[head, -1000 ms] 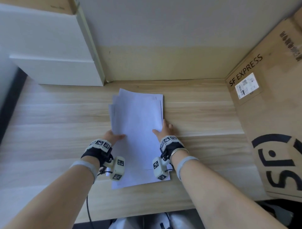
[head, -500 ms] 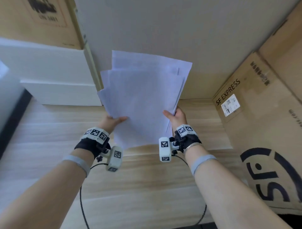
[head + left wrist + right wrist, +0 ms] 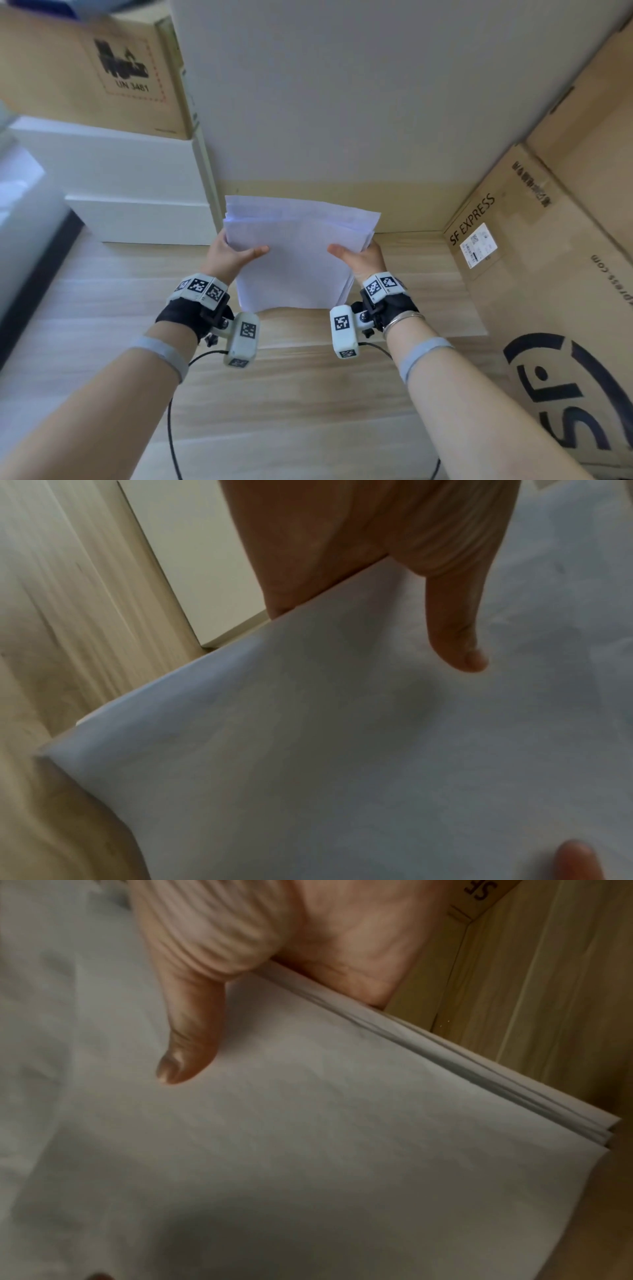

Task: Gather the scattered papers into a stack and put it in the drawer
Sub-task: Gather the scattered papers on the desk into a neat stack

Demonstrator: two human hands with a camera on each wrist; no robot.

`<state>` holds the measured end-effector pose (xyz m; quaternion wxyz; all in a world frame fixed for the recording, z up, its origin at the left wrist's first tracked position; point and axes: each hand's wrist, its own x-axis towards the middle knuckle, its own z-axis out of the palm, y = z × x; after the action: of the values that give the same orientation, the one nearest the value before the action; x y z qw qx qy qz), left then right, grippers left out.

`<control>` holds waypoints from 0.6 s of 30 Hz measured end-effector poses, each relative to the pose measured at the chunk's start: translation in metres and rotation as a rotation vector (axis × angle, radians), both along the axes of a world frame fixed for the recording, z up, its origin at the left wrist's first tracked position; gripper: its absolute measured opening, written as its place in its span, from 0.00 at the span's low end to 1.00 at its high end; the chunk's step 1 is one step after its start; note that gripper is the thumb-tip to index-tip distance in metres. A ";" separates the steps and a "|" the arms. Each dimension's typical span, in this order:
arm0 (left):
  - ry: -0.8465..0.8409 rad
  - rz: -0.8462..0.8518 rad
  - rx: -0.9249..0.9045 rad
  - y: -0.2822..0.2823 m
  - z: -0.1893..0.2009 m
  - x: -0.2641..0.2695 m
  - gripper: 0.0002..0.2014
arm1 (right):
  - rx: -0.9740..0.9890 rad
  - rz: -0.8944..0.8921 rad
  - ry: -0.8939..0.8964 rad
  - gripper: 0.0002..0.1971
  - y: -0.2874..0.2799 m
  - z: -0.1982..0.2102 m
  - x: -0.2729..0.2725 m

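A stack of white papers point(image 3: 298, 253) stands nearly upright with its lower edge down at the wooden desk point(image 3: 102, 308). My left hand point(image 3: 233, 255) grips its left edge, thumb on the front sheet, fingers hidden behind. My right hand point(image 3: 356, 255) grips the right edge the same way. The left wrist view shows the left thumb lying on the paper point(image 3: 342, 750). In the right wrist view the sheets' edges point(image 3: 479, 1074) sit slightly uneven. A white drawer unit point(image 3: 137, 202) stands at the back left, its fronts closed.
A cardboard box point(image 3: 85, 68) rests on top of the drawer unit. A large SF Express carton point(image 3: 548, 274) lines the right side of the desk. A pale wall point(image 3: 342, 102) rises behind. A black cable point(image 3: 171, 428) hangs at the desk's near edge.
The papers were lifted off the desk, raised high, then brought down and stood on their lower edge. Both hands kept their grip on the side edges. The sheets look more squared up.
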<state>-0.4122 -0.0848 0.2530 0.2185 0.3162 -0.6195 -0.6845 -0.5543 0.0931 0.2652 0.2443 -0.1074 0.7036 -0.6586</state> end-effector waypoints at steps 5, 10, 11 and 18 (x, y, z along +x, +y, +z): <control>0.071 0.007 0.049 0.004 -0.003 0.002 0.46 | -0.009 0.026 0.015 0.21 -0.005 -0.003 0.007; 0.158 0.109 0.090 -0.004 0.020 -0.007 0.27 | -0.018 -0.022 0.003 0.17 -0.008 0.005 0.000; 0.155 0.124 0.108 -0.008 0.025 -0.011 0.28 | -0.008 -0.015 0.009 0.16 -0.009 0.006 0.000; 0.110 0.227 -0.042 -0.007 0.029 -0.027 0.05 | 0.053 -0.011 0.035 0.13 -0.010 0.004 0.002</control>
<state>-0.4389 -0.0917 0.2819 0.3347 0.3416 -0.5810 -0.6586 -0.5524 0.0834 0.2694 0.2308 -0.1085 0.7256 -0.6392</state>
